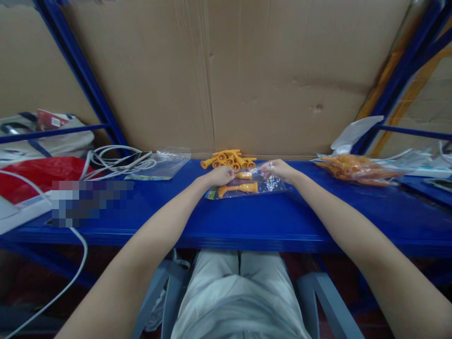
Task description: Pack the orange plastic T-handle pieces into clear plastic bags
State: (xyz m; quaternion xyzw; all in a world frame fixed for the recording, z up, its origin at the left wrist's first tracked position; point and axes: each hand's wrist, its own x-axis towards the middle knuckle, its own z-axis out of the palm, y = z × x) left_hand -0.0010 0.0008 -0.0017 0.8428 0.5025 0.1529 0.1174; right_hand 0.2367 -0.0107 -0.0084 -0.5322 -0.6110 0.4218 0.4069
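A clear plastic bag point(270, 187) lies on the blue table point(247, 221) in front of me, with orange horn-shaped plastic pieces point(238, 189) inside it. My left hand point(223, 175) is closed on the bag's upper left part, fingers pinched together. At the right end, my right hand point(277, 170) pinches the bag's film. Just behind the bag sits a pile of several loose orange horn-shaped pieces point(226, 158), touching one another. A coloured label strip shows at the bag's left end. The fingertips are partly hidden by the shiny film.
Filled bags of orange pieces point(353, 168) lie to the right. An unfilled-looking clear bag point(169, 165) and coiled white cables point(116, 160) are on the left, near a red bag point(52, 174). Cardboard point(247, 75) walls the back; blue posts point(79, 66) stand at both sides.
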